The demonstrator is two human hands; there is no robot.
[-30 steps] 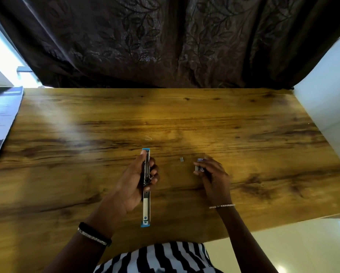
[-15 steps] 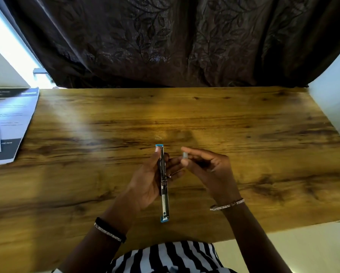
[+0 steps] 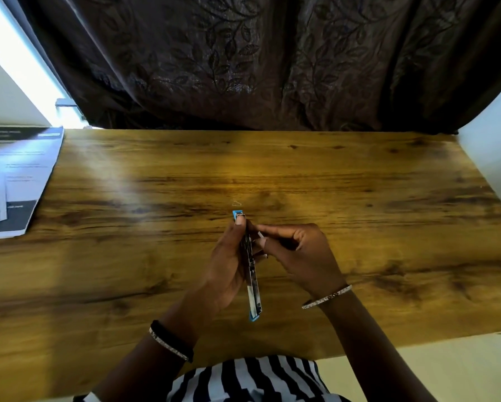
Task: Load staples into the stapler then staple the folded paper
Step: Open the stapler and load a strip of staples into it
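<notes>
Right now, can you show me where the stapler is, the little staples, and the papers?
stapler [image 3: 254, 288]: head view, on its shiny metal channel below the left hand.
staples [image 3: 260, 235]: head view, on the small pale strip pinched in the right hand's fingertips.
papers [image 3: 17, 175]: head view, on the top printed sheet.

The left hand [image 3: 229, 265] hides the middle of the stapler [image 3: 253, 285]. The sliver pinched by the right hand [image 3: 298, 256] is too small to identify.

A wooden bench [image 3: 359, 198] fills the view. Behind it hangs a dark curtain [image 3: 229, 62] with a leaf pattern. A white wall [image 3: 493, 158] stands at the right. A pale floor [image 3: 435, 369] shows below the near edge.
</notes>
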